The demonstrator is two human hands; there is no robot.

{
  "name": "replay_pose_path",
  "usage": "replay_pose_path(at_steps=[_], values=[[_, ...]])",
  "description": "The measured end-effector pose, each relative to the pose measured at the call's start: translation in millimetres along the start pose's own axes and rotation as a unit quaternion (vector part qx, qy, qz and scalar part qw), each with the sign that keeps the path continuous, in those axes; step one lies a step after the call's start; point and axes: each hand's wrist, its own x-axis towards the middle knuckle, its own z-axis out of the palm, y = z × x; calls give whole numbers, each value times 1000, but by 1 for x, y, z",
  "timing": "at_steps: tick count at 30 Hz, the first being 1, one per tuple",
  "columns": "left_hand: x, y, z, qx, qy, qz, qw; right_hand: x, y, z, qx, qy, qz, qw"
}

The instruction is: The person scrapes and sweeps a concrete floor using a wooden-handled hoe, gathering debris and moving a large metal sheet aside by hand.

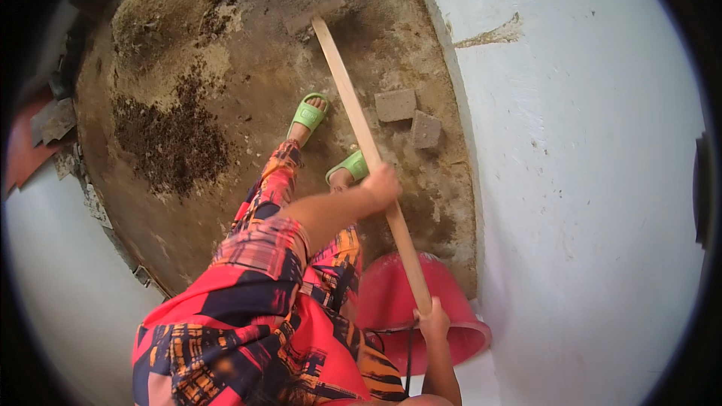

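A long pale wooden handle (pixel 351 96) runs diagonally across the view, from the upper middle down to the right. At its far end a dirt-coloured blade (pixel 330 7), like that of a hoe, rests on or just above the floor. My left hand (pixel 384 186) is wrapped around the middle of this handle. Near the handle's lower end my right hand (pixel 434 320) grips it, close above the rim of a red plastic tub (pixel 417 287). The tub stands tipped, its opening facing toward me.
Dark crumbly soil (pixel 172 138) and a sandy heap (pixel 161 17) lie on the dirty floor (pixel 271 62) at left. Two brick pieces (pixel 396 105) sit by the white wall (pixel 564 152). My green sandals (pixel 308 115) stand beside the handle. Broken slabs (pixel 53 120) line the left edge.
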Motion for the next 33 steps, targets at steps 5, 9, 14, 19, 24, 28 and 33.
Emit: replay_pose_path(at_steps=[5, 9, 14, 19, 24, 28, 33], values=[[-6, 55, -7, -82, -40, 32, 995, -38, 36, -18, -4, -48, 44, 998], [8, -66, 9, -68, -59, -53, 995, 51, -72, -19, -14, -26, -7, 1000], [-8, -133, 9, 26, 76, -96, 992, 61, -130, -22, -3, 41, -67, 997], [-33, -45, -5, -117, 72, 27, 990, 0, -59, -33, 81, -154, 163, 971], [-26, -164, -10, 9, 52, -133, 990, 45, -185, -34, 94, -56, 3, 994], [-57, -313, -27, -11, 125, -122, 985, 95, -288, -46, 114, -11, -119, 986], [-48, -177, -28, -12, 48, -41, 998, 60, -175, -34, 14, -25, -25, 999]])
